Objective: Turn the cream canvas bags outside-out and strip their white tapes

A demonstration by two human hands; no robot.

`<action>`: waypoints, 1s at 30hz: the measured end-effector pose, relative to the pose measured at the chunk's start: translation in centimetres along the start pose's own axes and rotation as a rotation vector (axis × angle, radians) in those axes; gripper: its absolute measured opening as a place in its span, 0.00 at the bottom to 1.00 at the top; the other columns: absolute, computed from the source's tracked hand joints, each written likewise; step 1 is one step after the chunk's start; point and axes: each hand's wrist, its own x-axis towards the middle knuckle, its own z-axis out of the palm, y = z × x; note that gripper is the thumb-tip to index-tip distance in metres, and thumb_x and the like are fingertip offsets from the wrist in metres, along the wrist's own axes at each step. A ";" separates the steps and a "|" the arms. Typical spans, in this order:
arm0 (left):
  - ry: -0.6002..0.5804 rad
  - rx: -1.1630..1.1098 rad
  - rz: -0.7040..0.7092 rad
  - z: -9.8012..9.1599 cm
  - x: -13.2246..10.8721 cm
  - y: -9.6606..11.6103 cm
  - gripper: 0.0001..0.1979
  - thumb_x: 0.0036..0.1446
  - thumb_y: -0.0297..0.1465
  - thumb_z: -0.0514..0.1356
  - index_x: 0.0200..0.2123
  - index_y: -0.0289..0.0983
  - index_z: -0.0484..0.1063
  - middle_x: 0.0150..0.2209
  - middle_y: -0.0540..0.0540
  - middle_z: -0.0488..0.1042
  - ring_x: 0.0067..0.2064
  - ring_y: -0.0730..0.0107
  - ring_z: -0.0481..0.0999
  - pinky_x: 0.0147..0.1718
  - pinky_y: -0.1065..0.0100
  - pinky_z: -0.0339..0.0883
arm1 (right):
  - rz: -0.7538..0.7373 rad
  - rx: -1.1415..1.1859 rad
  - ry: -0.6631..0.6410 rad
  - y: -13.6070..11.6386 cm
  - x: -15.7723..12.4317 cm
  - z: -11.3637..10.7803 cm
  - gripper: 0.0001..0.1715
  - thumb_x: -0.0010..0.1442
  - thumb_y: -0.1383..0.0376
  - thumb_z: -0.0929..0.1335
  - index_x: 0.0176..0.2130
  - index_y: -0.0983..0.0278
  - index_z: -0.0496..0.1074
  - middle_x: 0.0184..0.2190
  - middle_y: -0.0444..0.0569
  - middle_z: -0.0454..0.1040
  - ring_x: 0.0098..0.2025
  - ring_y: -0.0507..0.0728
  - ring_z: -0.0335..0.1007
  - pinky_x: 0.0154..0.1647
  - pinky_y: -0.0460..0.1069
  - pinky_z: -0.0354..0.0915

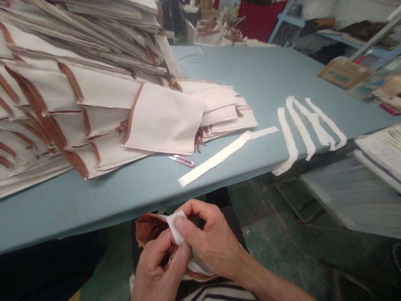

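Over my lap, both hands meet at a small piece of white strip point(176, 228). My right hand point(209, 236) pinches it between thumb and fingers. Just below, my left hand point(159, 259) is closed, its thumb and forefinger at the strip's lower end. Beneath the hands lies a cream fabric piece with brown trim point(152, 228), partly hidden by them; the left fingers curl at its edge. On the table ahead are a longer cream strip point(216, 159) and pink-handled thread snips point(182, 161).
Large stacks of cream fabric pieces with brown edging point(106, 121) fill the left of the blue table point(250, 75). Several white strips point(302, 125) hang over its right edge. A cardboard box point(344, 73) stands farther back. A folding table-like frame point(354, 196) is at right.
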 end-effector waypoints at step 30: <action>0.298 -0.232 -0.207 -1.1 -0.2 -1.1 0.26 0.54 0.54 0.73 0.36 0.35 0.89 0.28 0.44 0.86 0.28 0.60 0.84 0.24 0.72 0.76 | -0.242 -0.191 -0.223 3.2 0.6 -1.8 0.08 0.65 0.60 0.73 0.39 0.61 0.82 0.36 0.46 0.83 0.37 0.55 0.75 0.42 0.49 0.67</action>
